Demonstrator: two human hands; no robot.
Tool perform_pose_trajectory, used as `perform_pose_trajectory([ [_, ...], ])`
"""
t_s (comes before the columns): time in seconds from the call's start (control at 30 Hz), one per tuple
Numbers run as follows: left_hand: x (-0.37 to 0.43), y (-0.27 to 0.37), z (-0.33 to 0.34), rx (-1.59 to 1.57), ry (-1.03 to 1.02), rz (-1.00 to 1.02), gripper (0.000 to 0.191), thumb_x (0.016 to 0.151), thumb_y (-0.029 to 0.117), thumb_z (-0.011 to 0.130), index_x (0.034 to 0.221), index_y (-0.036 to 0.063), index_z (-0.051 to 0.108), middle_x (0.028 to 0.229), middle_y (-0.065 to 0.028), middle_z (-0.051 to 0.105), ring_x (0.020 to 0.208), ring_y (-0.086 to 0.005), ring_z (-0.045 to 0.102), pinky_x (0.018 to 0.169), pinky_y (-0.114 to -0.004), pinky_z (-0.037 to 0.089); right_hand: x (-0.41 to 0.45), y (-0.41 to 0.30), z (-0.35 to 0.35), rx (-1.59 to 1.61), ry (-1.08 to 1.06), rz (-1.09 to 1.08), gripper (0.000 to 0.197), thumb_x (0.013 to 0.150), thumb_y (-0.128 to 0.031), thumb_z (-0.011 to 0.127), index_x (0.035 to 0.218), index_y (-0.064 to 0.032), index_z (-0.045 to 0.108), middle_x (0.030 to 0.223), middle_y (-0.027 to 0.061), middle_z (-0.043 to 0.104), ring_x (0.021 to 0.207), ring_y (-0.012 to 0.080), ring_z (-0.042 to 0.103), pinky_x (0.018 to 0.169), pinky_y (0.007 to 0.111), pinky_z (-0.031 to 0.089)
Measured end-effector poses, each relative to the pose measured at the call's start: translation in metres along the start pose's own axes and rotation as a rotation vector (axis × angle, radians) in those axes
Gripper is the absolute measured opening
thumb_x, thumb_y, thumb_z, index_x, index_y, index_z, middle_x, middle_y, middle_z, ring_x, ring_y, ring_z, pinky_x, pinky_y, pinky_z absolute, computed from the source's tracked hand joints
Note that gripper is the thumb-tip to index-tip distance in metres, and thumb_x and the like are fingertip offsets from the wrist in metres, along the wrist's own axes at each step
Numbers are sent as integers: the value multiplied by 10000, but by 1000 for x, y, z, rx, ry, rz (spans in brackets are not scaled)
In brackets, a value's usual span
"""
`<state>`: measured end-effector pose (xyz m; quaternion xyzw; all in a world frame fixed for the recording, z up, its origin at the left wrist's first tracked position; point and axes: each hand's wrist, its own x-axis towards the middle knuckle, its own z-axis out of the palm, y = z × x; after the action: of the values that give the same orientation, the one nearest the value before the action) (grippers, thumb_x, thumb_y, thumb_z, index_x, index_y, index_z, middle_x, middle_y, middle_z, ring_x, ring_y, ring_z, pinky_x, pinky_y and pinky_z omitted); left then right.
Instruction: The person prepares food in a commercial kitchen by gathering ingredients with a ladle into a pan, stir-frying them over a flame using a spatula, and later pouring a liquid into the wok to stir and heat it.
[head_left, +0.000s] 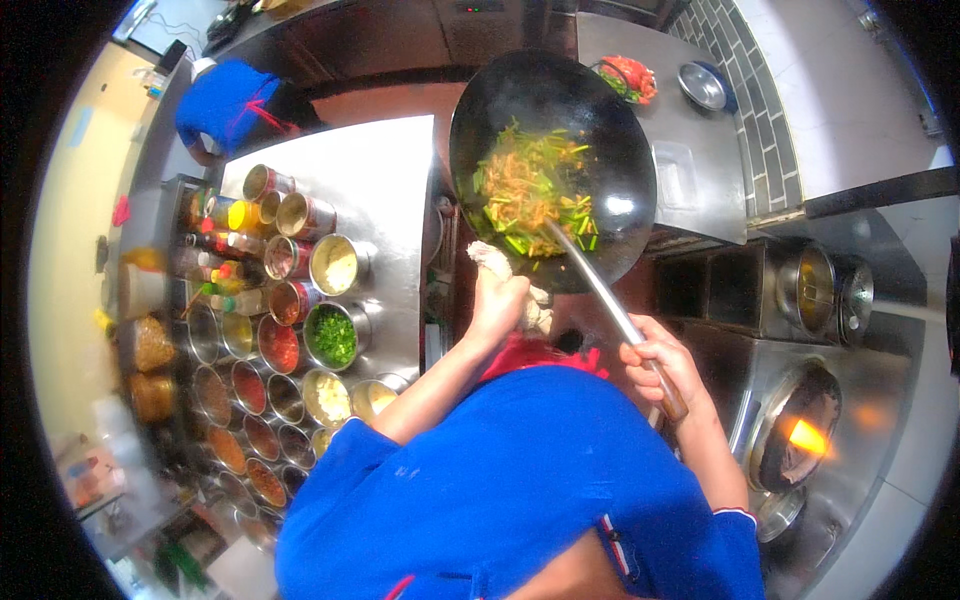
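Observation:
A large black wok (615, 142) is held up in front of me, away from the burner. Sliced food with green stalks (536, 187) lies in it, slightly blurred. My left hand (500, 300) is closed round a pale folded cloth (534, 311) at the wok's near rim; any handle under the cloth is hidden. My right hand (660, 360) grips the wooden handle end of a long metal cooking utensil (596, 281). The utensil's head is down in the food and cannot be seen.
At right, a flame (808, 436) burns in a stove burner (796, 480). Left stands a steel table (382, 165) with many tins and steel pots of ingredients, one with chopped greens (332, 336). A co-worker in blue (225, 105) is beyond it. A metal bowl (703, 86) sits on the far counter.

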<state>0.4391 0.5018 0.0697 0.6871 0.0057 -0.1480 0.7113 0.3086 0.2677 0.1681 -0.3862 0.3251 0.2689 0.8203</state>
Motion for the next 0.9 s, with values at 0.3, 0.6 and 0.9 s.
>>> perform_pose_trajectory([
  [0.3,-3,13,5,-123,10,-208,230,752,-37,472,973,26,483,836,-40,507,711,-140,531,589,-301,462,-16,15,-2,319,-75,-42,452,904,-58,478,1353,-99,441,835,78,480,508,82,418,345,202,361],
  [0.6,4,-9,4,-195,-1,-104,330,734,-35,424,1039,-36,550,883,-103,615,699,-190,621,605,-305,522,-48,10,-9,570,-120,-153,497,913,-47,457,1404,-86,392,829,73,444,496,84,412,337,206,378],
  [0.9,3,-9,4,-217,4,-141,325,766,-21,436,1068,-45,555,920,-116,622,754,-211,642,621,-333,544,-73,-8,-45,732,-239,-435,528,914,-26,420,1435,-43,337,848,112,438,506,106,444,338,228,437],
])
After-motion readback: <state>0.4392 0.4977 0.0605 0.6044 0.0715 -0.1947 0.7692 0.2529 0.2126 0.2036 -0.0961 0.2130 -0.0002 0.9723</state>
